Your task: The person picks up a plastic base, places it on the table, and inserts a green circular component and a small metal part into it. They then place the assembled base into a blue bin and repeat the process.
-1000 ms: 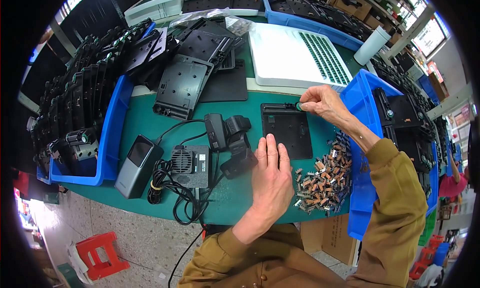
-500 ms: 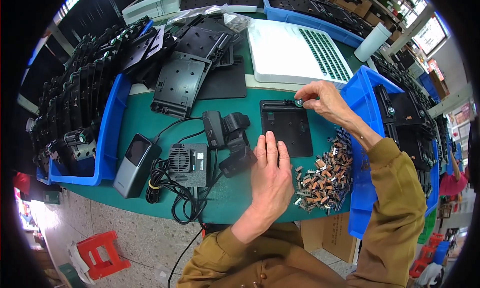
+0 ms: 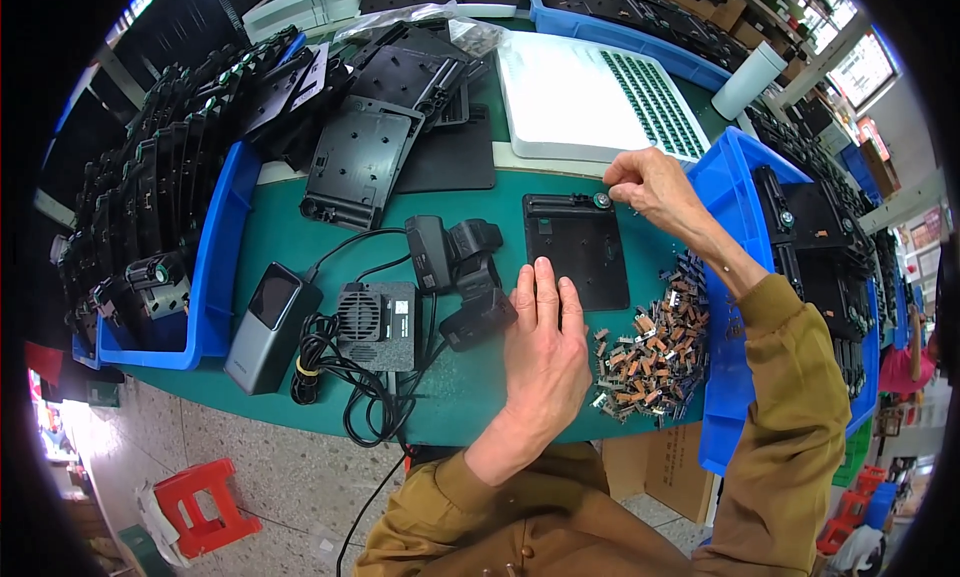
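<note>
A flat black plastic panel [image 3: 577, 257] lies on the green tabletop in front of me. At its far right corner sits a small round metallic piece [image 3: 601, 201]. My right hand [image 3: 650, 189] hovers just beyond that corner, thumb and fingertips pinched together; whether something small is between them I cannot make out. My left hand [image 3: 545, 347] lies flat with fingers stretched out, their tips at the panel's near left edge. To the right of the panel is a heap of small switch-like parts [image 3: 650, 362], brown and metallic.
Blue bins with black panels stand at left [image 3: 215, 277] and right [image 3: 722, 417]. More panels [image 3: 360, 162] are piled behind. A white tray [image 3: 570, 97] of small green parts lies at the back. Left of my hand are a power bank [image 3: 268, 327], a vented box [image 3: 375, 327] and black cables.
My right hand's fingertips have come slightly off the round piece, which now shows more fully at the panel's corner. My left hand stays on the near left edge.
</note>
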Available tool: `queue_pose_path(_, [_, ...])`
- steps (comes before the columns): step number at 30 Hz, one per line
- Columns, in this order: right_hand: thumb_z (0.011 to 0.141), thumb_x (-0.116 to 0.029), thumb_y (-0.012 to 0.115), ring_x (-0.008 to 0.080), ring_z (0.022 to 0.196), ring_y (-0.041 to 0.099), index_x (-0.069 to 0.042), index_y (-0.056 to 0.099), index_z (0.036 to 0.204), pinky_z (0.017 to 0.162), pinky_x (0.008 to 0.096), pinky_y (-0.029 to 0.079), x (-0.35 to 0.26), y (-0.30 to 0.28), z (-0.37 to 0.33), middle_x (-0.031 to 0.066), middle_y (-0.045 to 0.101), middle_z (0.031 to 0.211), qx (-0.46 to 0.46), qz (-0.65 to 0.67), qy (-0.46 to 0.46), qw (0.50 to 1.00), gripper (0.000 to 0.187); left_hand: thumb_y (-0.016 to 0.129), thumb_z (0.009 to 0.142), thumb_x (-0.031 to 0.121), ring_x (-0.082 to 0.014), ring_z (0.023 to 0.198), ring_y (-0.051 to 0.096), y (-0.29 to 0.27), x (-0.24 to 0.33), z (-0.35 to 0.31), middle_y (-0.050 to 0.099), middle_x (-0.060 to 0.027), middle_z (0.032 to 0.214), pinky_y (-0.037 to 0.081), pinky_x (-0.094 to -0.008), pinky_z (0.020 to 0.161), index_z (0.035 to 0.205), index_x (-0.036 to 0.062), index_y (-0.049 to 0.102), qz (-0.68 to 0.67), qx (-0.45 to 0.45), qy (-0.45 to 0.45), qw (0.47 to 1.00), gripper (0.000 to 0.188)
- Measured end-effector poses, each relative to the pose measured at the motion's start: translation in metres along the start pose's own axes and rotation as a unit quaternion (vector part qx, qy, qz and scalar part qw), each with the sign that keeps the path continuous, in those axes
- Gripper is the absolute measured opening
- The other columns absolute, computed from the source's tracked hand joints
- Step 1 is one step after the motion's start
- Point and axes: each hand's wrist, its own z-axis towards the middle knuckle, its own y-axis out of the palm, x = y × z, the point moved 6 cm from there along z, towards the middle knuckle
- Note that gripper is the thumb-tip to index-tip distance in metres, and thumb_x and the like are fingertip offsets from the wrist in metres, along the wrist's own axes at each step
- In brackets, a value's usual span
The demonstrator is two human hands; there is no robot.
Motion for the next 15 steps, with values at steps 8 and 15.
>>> queue_pose_path(8, [0.073, -0.006, 0.067, 0.0282, 0.081, 0.070, -0.001, 0.073, 0.089, 0.074, 0.0381, 0.054, -0.009, 0.009, 0.000, 0.0152, 0.071, 0.082, 0.002, -0.014, -0.061, 0.998, 0.018, 0.066, 0.081, 0.008, -0.0442, 0.132, 0.035, 0.002, -0.002, 0.000, 0.035, -0.0314, 0.143, 0.043, -0.0490, 0.100, 0.129, -0.0111, 0.047, -0.003, 0.009, 0.000, 1.000, 0.055])
queue_pose_path(15, [0.072, -0.007, 0.070, 0.0199, 0.072, 0.068, 0.000, 0.072, 0.088, 0.067, 0.0344, 0.052, -0.012, 0.006, 0.002, 0.0118, 0.070, 0.075, 0.021, -0.083, -0.024, 0.996, 0.017, 0.066, 0.081, 0.007, -0.0446, 0.132, 0.035, 0.000, 0.001, 0.001, 0.035, -0.0318, 0.143, 0.041, -0.0494, 0.102, 0.129, -0.0114, 0.047, -0.008, 0.015, 0.009, 1.000, 0.055])
